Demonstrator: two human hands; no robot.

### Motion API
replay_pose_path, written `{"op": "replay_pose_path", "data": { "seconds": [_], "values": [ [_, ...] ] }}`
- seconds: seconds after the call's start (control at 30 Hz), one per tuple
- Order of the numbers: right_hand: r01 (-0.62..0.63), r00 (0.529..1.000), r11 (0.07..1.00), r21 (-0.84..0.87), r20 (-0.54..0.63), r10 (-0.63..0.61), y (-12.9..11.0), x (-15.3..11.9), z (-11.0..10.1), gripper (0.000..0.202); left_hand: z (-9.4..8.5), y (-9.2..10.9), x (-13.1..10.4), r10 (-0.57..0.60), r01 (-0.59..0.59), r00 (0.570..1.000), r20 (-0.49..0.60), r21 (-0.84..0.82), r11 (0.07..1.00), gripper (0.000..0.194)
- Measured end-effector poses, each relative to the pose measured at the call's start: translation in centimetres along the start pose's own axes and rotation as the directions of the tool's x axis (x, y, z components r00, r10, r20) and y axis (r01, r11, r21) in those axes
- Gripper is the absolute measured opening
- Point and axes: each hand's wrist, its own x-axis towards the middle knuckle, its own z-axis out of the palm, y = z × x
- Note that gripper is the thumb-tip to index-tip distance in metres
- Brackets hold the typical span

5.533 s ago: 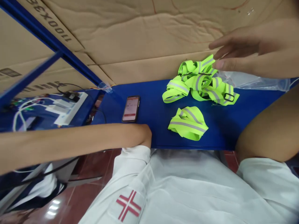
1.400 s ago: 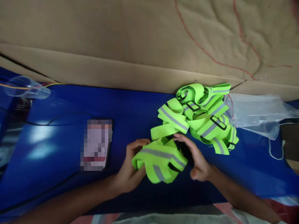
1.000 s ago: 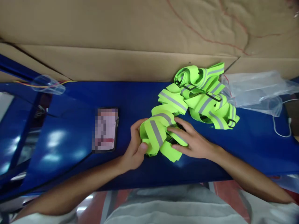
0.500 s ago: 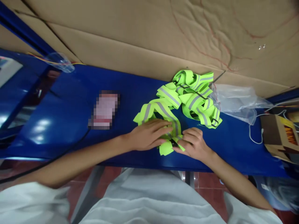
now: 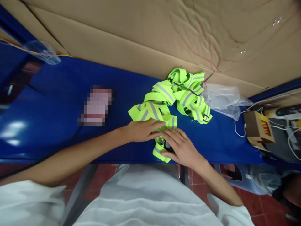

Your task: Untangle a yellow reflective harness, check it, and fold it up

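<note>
While both hands [image 5: 143, 131] [image 5: 180, 148] lie flat, fingers outstretched, gripping nothing, pressing reflective strap [image 5: 150, 111], blue table [image 5: 47, 106]

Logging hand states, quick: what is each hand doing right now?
Left hand: open, pressed flat on the reflective strap.
Right hand: open, fingers resting on the same strap's near end.

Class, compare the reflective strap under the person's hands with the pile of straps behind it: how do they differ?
The strap under the hands lies spread fairly flat, pressed by the left hand and right hand; the pile of straps is bunched, tangled and untouched. Both are neon yellow with grey stripes.
</note>
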Motion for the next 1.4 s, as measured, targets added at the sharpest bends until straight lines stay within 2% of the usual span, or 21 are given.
{"op": "replay_pose_path", "data": {
  "seconds": [0.03,0.1,0.2,0.27,0.33,0.4,0.47,0.53,0.6,0.63,0.7,0.77,0.87,0.93,1.0,1.07,1.1,1.13,1.17,1.27,1.4],
  "values": [
    [0.024,0.999,0.999,-0.022,0.045,-0.023,0.0,0.4,-0.1,0.061,-0.2,0.1,0.0,-0.048,0.048,0.998,0.032,-0.011,0.999,0.056],
    [0.065,0.996,0.997,-0.046,0.069,-0.062,0.0,0.0,-0.7,0.054,-0.4,0.2,-0.2,-0.14,0.142,0.987,0.077,-0.019,0.99,0.057],
    [0.101,0.995,0.99,-0.101,0.012,-0.101,-0.4,-3.0,-1.9,0.027,-0.7,0.1,-0.4,-0.23,0.233,0.97,0.084,-0.036,0.972,0.057],
    [0.117,0.993,0.981,-0.155,-0.014,-0.121,-0.8,-5.9,-2.5,0.011,-0.8,-0.2,-0.4,-0.242,0.245,0.969,0.049,-0.053,0.968,0.057],
    [0.09,0.996,0.982,-0.166,-0.01,-0.093,-1.3,-8.5,-2.7,0.015,-0.9,-0.6,-0.2,-0.228,0.227,0.974,0.005,-0.064,0.972,0.057],
    [0.01,0.999,0.992,-0.123,-0.03,-0.013,-2.0,-10.3,-2.5,0.015,-0.9,-0.8,-0.1,-0.22,0.218,0.976,-0.012,-0.067,0.974,0.057],
    [-0.086,0.988,0.995,-0.041,-0.13,0.08,-2.6,-10.9,-2.0,0.016,-0.8,-0.9,-0.1,-0.223,0.222,0.975,-0.011,-0.059,0.973,0.058],
    [-0.151,0.952,0.988,0.011,-0.269,0.148,-2.8,-10.2,-1.5,0.02,-0.8,-0.8,-0.1,-0.225,0.224,0.974,-0.023,-0.028,0.974,0.058],
    [-0.194,0.937,0.981,0.008,-0.294,0.187,-2.5,-8.5,-1.2,0.027,-0.9,-0.6,-0.2,-0.222,0.222,0.975,-0.031,0.005,0.975,0.058],
    [-0.212,0.952,0.977,-0.006,-0.227,0.205,-2.2,-7.6,-1.2,0.034,-1.0,-0.5,-0.2,-0.22,0.22,0.975,-0.028,0.01,0.975,0.058],
    [-0.227,0.974,0.974,0.0,0.014,0.227,-1.1,-6.0,-1.6,0.05,-1.2,-0.4,-0.2,-0.216,0.216,0.976,-0.017,-0.003,0.976,0.057],
    [-0.238,0.951,0.97,0.048,0.216,0.223,0.2,-5.4,-2.3,0.063,-1.2,-0.5,-0.1,-0.215,0.215,0.976,-0.014,-0.012,0.976,0.057],
    [-0.29,0.912,0.954,0.08,0.326,0.25,1.7,-5.8,-3.4,0.068,-0.8,-0.9,-0.1,-0.22,0.222,0.974,-0.046,0.03,0.975,0.056],
    [-0.3,0.912,0.949,0.099,0.322,0.255,2.2,-6.0,-3.8,0.065,-0.7,-1.0,-0.2,-0.187,0.199,0.971,-0.151,0.065,0.978,0.046],
    [-0.286,0.929,0.949,0.13,0.281,0.242,2.3,-5.7,-4.2,0.062,-1.0,-0.3,-0.4,-0.055,0.083,0.941,-0.333,0.072,0.994,0.032],
    [-0.271,0.949,0.953,0.132,0.204,0.242,2.1,-4.7,-4.5,0.06,-2.0,1.4,-0.7,0.12,-0.105,0.853,-0.508,0.058,0.993,0.027],
    [-0.264,0.957,0.957,0.119,0.157,0.244,2.0,-4.1,-4.7,0.059,-2.6,2.6,-0.9,0.156,-0.168,0.81,-0.566,0.031,0.985,0.024],
    [-0.256,0.963,0.961,0.104,0.112,0.245,1.8,-3.4,-4.9,0.059,-3.1,3.9,-1.0,0.182,-0.213,0.802,-0.569,0.012,0.977,0.021],
    [-0.244,0.968,0.966,0.09,0.076,0.238,1.7,-2.8,-5.0,0.06,-3.6,5.2,-1.1,0.212,-0.236,0.816,-0.538,0.025,0.972,0.021],
    [-0.195,0.981,0.98,0.046,0.019,0.195,1.4,-1.4,-5.4,0.059,-4.0,7.8,-1.4,0.254,-0.196,0.885,-0.391,0.184,0.963,0.038],
    [-0.152,0.988,0.988,-0.003,0.009,0.152,1.0,-0.8,-5.5,0.062,-3.4,7.9,-1.9,0.195,-0.168,0.92,-0.34,0.108,0.98,0.032]
  ]
}}
